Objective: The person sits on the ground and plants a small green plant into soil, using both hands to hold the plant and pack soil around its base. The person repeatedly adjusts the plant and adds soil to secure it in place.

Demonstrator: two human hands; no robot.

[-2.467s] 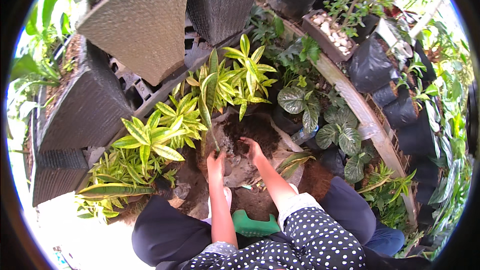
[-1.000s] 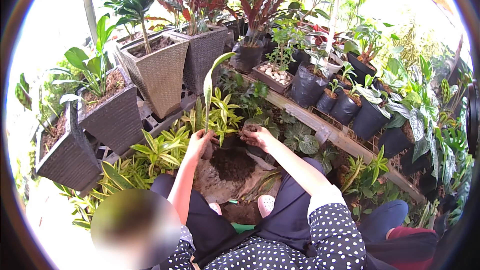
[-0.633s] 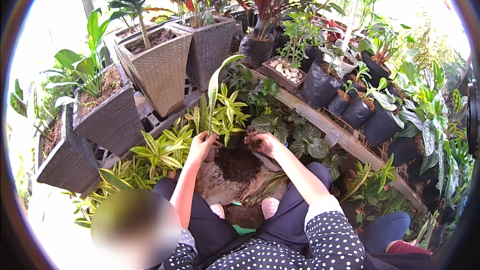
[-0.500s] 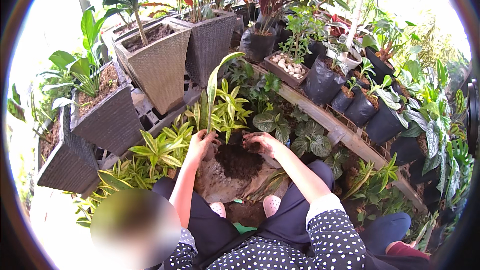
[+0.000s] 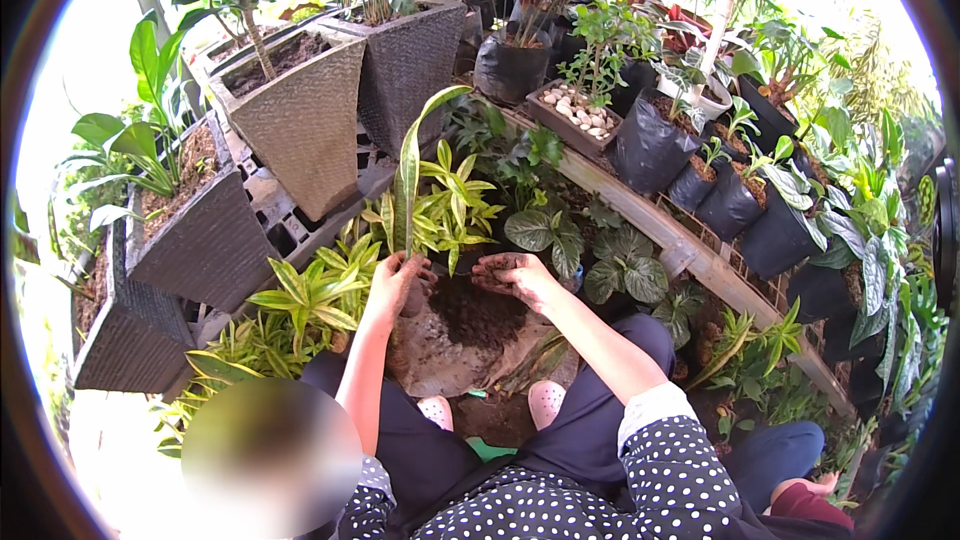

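Observation:
My left hand (image 5: 396, 288) is closed around the base of a snake plant (image 5: 410, 175). Its long, yellow-edged leaf rises upright and bends right at the tip; the lower end is hidden by the hand. Across from it, my right hand (image 5: 518, 278) has soil-stained fingers stretched out to the left and holds nothing that I can see. Just below and between both hands, a heap of dark soil (image 5: 480, 312) lies on a pale, dirt-covered sheet (image 5: 425, 360) between my knees.
Tall textured planters (image 5: 300, 120) stand at the left. Black plant bags (image 5: 648, 152) and a stone-topped tray (image 5: 572, 125) line a metal-edged rack (image 5: 640, 215) on the right. Yellow-green plants (image 5: 310, 295) grow close by my left arm. Another person's knee (image 5: 780, 455) shows at lower right.
The view has shifted slightly, so the planters sit further left and higher. My right hand has drawn a little nearer to the left one, its fingers straighter. The leaf leans more upright.

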